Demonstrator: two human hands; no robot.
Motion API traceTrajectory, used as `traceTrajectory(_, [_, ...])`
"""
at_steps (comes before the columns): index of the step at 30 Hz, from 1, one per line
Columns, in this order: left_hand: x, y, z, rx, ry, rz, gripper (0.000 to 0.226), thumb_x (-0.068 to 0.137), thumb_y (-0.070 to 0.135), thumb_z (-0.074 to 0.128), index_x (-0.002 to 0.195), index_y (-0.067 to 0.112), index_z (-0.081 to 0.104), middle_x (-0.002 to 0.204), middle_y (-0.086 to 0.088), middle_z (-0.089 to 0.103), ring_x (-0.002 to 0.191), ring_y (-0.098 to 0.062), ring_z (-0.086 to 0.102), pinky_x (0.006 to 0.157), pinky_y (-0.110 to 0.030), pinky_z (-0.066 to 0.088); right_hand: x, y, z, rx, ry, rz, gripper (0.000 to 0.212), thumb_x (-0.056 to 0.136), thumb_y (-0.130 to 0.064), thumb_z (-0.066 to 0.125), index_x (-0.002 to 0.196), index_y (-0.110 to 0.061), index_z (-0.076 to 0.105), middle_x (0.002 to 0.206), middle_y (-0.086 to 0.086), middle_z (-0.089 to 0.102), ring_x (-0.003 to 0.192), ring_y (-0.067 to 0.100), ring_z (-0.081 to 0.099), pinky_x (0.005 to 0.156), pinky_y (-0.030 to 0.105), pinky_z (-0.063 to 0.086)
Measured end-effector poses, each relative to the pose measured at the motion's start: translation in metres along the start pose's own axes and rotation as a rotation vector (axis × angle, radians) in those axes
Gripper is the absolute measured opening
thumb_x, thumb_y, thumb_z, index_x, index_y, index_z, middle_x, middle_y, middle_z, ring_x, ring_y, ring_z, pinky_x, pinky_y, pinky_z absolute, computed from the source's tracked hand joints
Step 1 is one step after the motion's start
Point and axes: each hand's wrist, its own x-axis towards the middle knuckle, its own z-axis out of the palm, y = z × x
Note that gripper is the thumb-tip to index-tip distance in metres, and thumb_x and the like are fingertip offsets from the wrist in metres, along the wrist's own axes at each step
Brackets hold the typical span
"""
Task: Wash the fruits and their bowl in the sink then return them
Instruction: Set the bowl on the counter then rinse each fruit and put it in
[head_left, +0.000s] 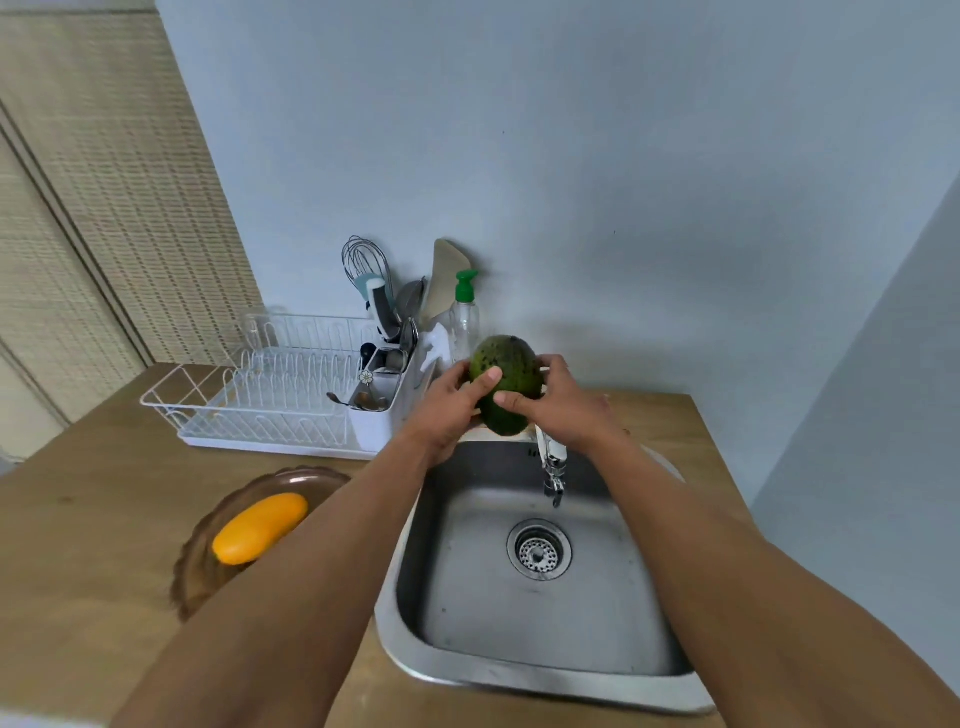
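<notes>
Nearest the camera, both forearms are stretched forward across the front rim of the steel sink (467, 597), which is set into the wooden bench (78, 545). The basin floor shows as bare steel all round the drain (539, 550).

Left of the sink, a brown glass bowl (234, 499) with a scalloped edge is seen on the bench, and a yellow mango (260, 527) lies in it. The bowl's right side is covered by the left forearm, so it cannot be told whether its edge meets the sink rim. Wood is visible to the left of the bowl and between the bowl and the rack behind it.

Farther on, the tap (553, 462) reaches forward over the back of the basin. Above the sink's back rim, over the tap's base, a green mango (504, 384) is held upright in the air between both hands. The left grip (447, 405) is wrapped round its left side, thumb laid on the front. The right grip (556, 400) is closed round its right side, thumb likewise on the front.

Behind the left hand, a white wire dish rack (249, 395) with a utensil caddy (379, 395) is set at the bench's back edge. A green-capped soap bottle (464, 317) stands against the pale wall, just behind the mango.
</notes>
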Motion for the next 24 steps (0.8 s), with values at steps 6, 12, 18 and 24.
traceTrajectory(6, [-0.037,-0.007,-0.006,0.03,-0.071,-0.028,0.047,0.094,0.019,0.06,0.137,0.006,0.047,0.138,-0.021,0.052,0.125,-0.037,0.053,0.1,-0.047,0.049,-0.034,-0.003,0.007,-0.051,0.021,-0.094,0.086,0.07,-0.047,0.082,0.141,-0.027,0.038,0.113,-0.012,0.052,0.093,0.004,0.054,0.057,-0.002,0.036])
traceTrajectory(12, [-0.06,-0.002,-0.014,0.093,-0.16,-0.065,0.051,0.096,0.021,0.056,0.144,0.013,0.039,0.139,-0.019,0.05,0.12,-0.033,0.056,0.095,-0.041,0.053,-0.054,-0.005,0.016,-0.168,0.102,-0.169,0.087,0.07,-0.05,0.079,0.141,-0.027,0.034,0.115,-0.012,0.051,0.104,0.008,0.05,0.072,-0.001,0.038])
traceTrajectory(18, [-0.08,-0.029,-0.041,0.612,-0.096,-0.038,0.051,0.094,0.035,0.059,0.14,0.019,0.042,0.115,-0.007,0.059,0.099,-0.02,0.06,0.084,-0.036,0.054,-0.064,0.009,0.037,-0.089,0.114,-0.204,0.082,0.07,-0.043,0.08,0.137,-0.024,0.037,0.117,-0.007,0.049,0.112,0.016,0.051,0.091,0.029,0.044])
traceTrajectory(24, [-0.103,-0.036,-0.114,1.074,0.179,0.109,0.022,0.09,0.023,0.063,0.11,0.015,0.067,0.108,-0.006,0.07,0.095,-0.019,0.063,0.079,-0.027,0.045,-0.052,-0.013,0.063,-0.002,0.145,-0.219,0.085,0.072,-0.045,0.078,0.142,-0.024,0.033,0.124,-0.004,0.049,0.111,0.013,0.046,0.093,0.029,0.039])
